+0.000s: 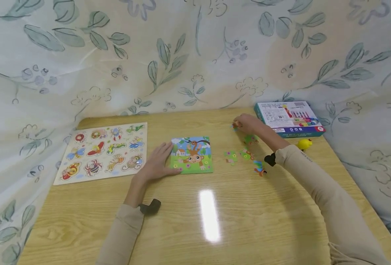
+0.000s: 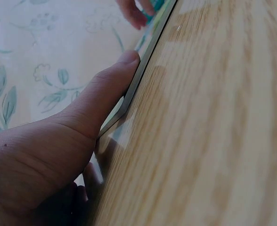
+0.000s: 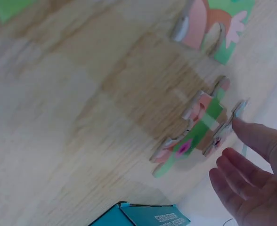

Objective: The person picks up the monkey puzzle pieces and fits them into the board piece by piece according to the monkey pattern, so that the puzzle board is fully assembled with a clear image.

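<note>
A square monkey jigsaw puzzle [image 1: 198, 167] lies flat on the table. My left hand [image 1: 156, 162] rests at its left side, fingers along that edge; its thumb [image 2: 112, 82] lies straight against the near edge in the left wrist view. Farther right, my right hand [image 1: 247, 123] pinches a small jigsaw piece [image 3: 236, 115], which stands tilted at the thumb tip; the index finger is hidden. Below it lies a green and pink piece [image 3: 192, 134]. Other loose pieces are a green one [image 1: 230, 156], a green and red one [image 1: 246, 154] and a blue and orange one [image 1: 260, 168].
On the left lies a wooden board with insect pictures [image 1: 104, 152]. A teal and white box [image 1: 289, 117] stands at the back right, with a small yellow toy [image 1: 303, 144] in front of it. A floral cloth [image 1: 195, 55] hangs behind the table.
</note>
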The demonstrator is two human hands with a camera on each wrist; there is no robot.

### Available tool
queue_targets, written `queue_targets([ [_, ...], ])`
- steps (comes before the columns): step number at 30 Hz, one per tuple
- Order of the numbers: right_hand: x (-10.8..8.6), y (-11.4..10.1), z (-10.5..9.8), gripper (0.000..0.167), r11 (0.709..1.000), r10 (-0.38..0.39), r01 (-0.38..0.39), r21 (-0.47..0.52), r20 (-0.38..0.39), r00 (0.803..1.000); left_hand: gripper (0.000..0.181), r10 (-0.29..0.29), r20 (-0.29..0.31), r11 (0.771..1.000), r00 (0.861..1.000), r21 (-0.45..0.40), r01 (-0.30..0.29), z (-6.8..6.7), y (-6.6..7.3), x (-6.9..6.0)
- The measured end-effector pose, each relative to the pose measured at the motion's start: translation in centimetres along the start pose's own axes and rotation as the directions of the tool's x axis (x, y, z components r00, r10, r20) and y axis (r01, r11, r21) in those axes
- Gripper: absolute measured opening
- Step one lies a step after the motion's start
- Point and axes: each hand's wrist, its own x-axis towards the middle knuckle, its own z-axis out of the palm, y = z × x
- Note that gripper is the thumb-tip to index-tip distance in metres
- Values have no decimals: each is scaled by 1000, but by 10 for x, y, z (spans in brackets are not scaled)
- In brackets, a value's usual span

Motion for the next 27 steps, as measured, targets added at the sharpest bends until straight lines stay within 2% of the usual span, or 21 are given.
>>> queue_targets([
  [4, 3, -2, -4, 44, 999, -36, 37, -20, 39, 999, 109, 5, -1, 1000, 1000, 2, -5, -3, 1, 0],
  [10, 14, -4, -9, 42, 995, -90, 93, -43, 68, 994, 109, 16, -3, 1000, 1000, 8, -16, -8, 3, 0],
  [16, 17, -5, -9, 30, 993, -110, 112, -32, 68, 992, 108, 21, -3, 1000, 1000, -4, -21, -10, 3, 0],
  [27, 15, -3, -11, 36, 995, -87, 91, -34, 97, 991, 108, 15, 4, 1000, 1000, 15, -15, -10, 4, -1],
])
